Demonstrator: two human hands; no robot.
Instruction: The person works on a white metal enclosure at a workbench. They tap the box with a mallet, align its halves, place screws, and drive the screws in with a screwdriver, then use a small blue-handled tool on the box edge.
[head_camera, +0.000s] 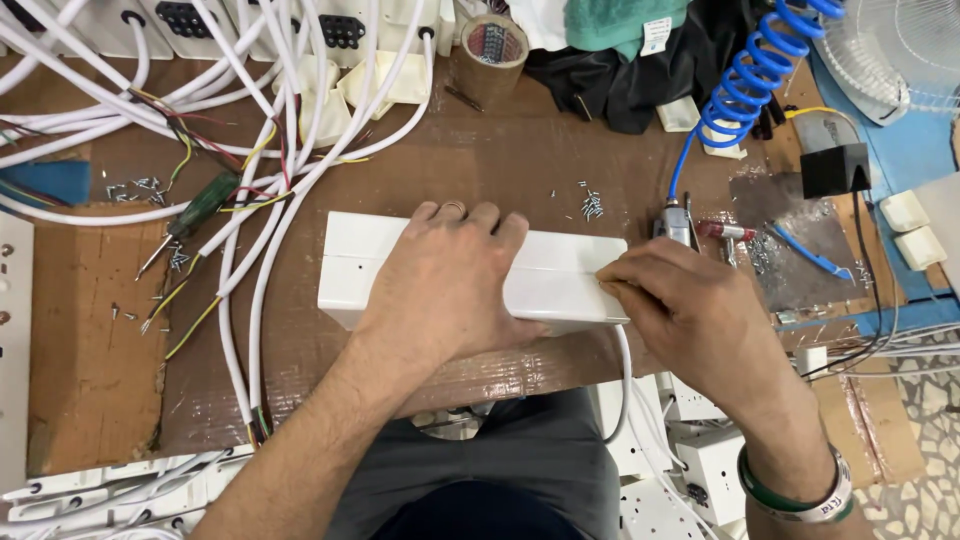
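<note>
A long white plastic box (370, 262), like a power-strip housing, lies across the brown cardboard-covered bench (500, 150). My left hand (445, 285) lies flat on top of its middle, fingers spread toward the far edge, pressing it down. My right hand (680, 310) is at the box's right end, its fingertips pinched at the corner where a white cable (624, 385) leaves the box and drops off the bench edge. Whether something small sits between those fingertips cannot be seen.
Many white cables (270, 150) and coloured wires run over the bench's left half, beside a green-handled screwdriver (195, 215). Loose screws (592, 203), a tape roll (490, 52), a blue coiled air hose (750, 75) with its tool (678, 222), and white sockets (700, 460) surround the box.
</note>
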